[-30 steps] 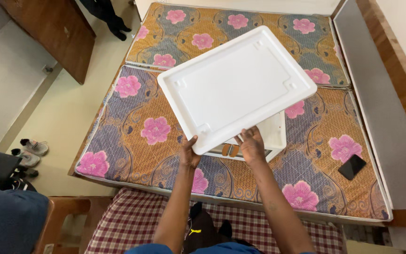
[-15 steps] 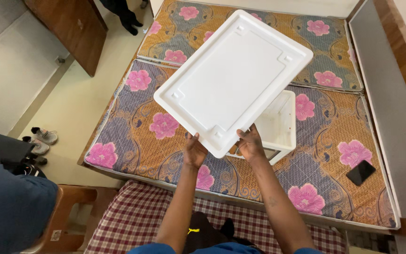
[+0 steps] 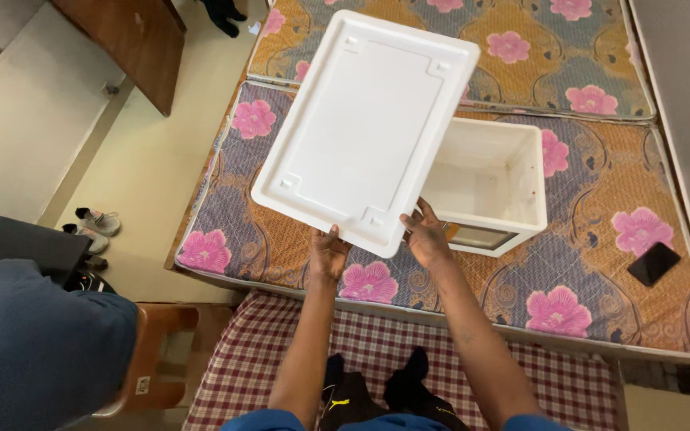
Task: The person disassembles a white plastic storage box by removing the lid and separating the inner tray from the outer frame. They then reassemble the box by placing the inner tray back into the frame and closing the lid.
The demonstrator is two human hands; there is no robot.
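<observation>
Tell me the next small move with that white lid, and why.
Probably swing the white lid further to the left and lower it onto the flowered mattress. The left hand and right hand grip only its near edge, so it hangs tilted and unsupported, and it overlaps the left part of the open white box.

White lid (image 3: 365, 128) in both hands, tilted above open white box (image 3: 493, 185) on floral mattress (image 3: 600, 215), perhaps foam.
</observation>
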